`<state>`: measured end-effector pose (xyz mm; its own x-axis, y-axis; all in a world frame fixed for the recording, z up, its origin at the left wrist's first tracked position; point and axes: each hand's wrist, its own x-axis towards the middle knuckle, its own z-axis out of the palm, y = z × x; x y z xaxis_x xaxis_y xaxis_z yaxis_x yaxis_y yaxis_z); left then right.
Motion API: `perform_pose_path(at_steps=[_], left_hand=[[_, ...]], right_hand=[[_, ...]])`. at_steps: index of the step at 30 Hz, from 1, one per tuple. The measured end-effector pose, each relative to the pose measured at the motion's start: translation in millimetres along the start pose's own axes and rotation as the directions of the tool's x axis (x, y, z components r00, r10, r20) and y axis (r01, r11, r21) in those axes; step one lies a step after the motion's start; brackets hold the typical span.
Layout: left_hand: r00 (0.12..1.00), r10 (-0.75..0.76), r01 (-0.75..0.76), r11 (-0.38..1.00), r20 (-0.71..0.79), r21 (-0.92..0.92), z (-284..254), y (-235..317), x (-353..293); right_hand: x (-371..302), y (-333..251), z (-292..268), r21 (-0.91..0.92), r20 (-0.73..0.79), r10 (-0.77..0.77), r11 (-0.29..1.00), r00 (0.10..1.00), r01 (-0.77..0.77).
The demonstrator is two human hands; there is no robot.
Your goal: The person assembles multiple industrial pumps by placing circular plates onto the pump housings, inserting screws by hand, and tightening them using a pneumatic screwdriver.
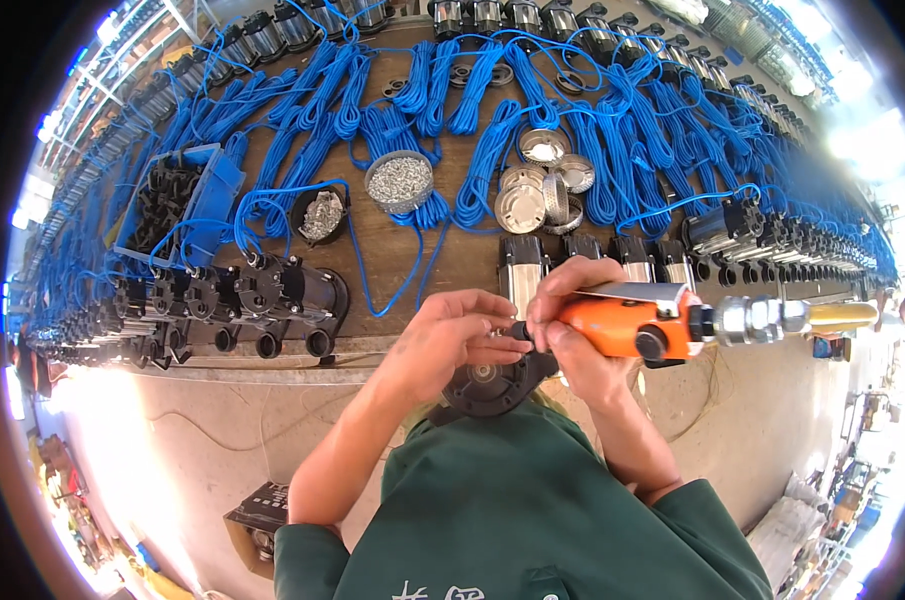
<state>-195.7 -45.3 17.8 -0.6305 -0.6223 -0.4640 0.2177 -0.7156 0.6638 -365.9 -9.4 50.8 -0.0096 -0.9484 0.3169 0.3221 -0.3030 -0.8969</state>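
An orange air screwdriver (617,325) lies sideways in my right hand (587,345), whose fingers wrap round its front end. A metal coupling and a yellow hose (840,318) run off its back end to the right. My left hand (462,345) has its fingertips drawn together at the tool's black nose (518,331); whatever they pinch there is too small to make out. Just below both hands, close to my body, sits a round black pump part (484,388). My hands partly cover it.
Pumps with black ends (287,290) line the bench's near edge on both sides. Beyond are coiled blue cables (482,90), a bowl of small screws (400,180), a smaller dark bowl (320,216), a blue crate of black parts (212,185) and several round metal strainers (522,207).
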Motion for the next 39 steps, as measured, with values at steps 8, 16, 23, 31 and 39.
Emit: perform_pose_path(at_steps=[8,16,23,31,39], left_hand=[[0.963,-0.232,0.19,0.944,0.135,0.268,-17.1,14.3,38.5],[0.945,-0.281,0.196,0.896,0.168,0.398,-19.3,17.3,47.2],[0.937,-0.326,0.244,0.871,0.129,0.426,-18.4,20.1,55.8],[0.967,-0.19,0.125,0.935,0.17,0.332,-32.8,25.2,45.5],[0.965,0.252,-0.229,0.943,0.069,-0.24,-97.9,7.5,8.0]], right_hand=[[-3.7,22.2,2.0,-0.116,-0.079,0.04,0.992,0.996,-0.049],[-0.9,28.1,-0.5,-0.098,-0.117,0.122,0.986,0.986,-0.134],[0.7,35.2,1.4,-0.126,-0.14,0.15,0.978,0.979,-0.168],[2.5,33.0,7.2,-0.147,-0.117,0.135,0.977,0.984,-0.151],[2.7,32.3,9.2,-0.166,-0.09,0.132,0.975,0.987,-0.146]])
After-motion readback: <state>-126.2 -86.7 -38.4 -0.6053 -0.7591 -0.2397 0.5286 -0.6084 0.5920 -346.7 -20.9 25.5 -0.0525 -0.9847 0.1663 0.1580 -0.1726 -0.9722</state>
